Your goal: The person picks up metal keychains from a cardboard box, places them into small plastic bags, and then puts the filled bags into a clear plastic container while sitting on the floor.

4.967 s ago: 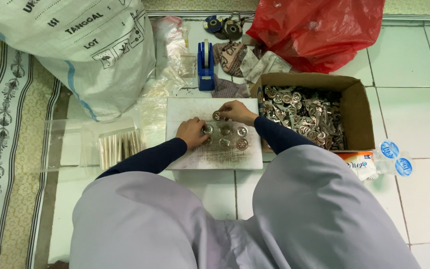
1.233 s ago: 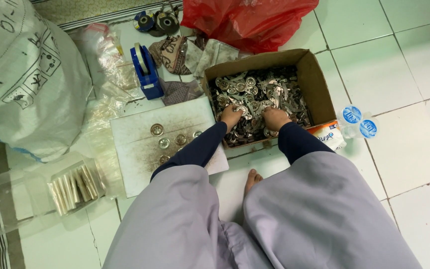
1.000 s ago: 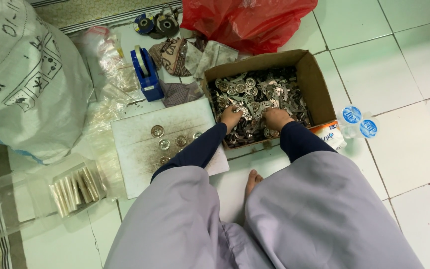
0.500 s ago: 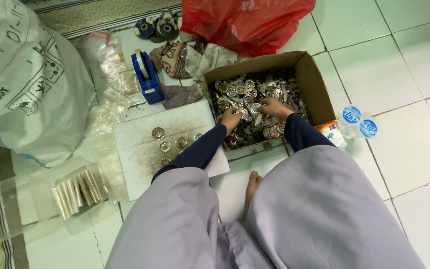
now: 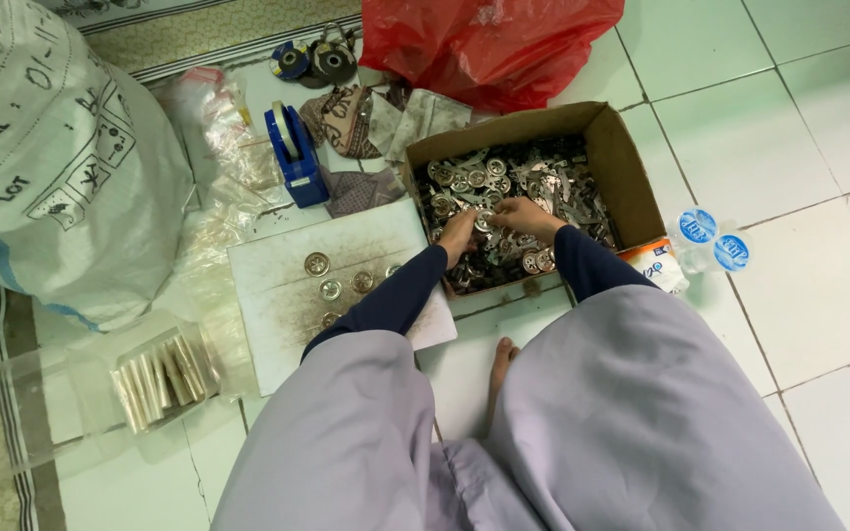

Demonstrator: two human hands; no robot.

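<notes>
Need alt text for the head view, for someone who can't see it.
Both hands, left hand and right hand, reach into a cardboard box of small metal parts. Beside it, a white board carries a few round metal pieces.

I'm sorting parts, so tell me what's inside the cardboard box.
The cardboard box holds a heap of small silvery metal parts. Both hands, left hand and right hand, reach into it, covering some pieces; the box's bottom is hidden.
</notes>
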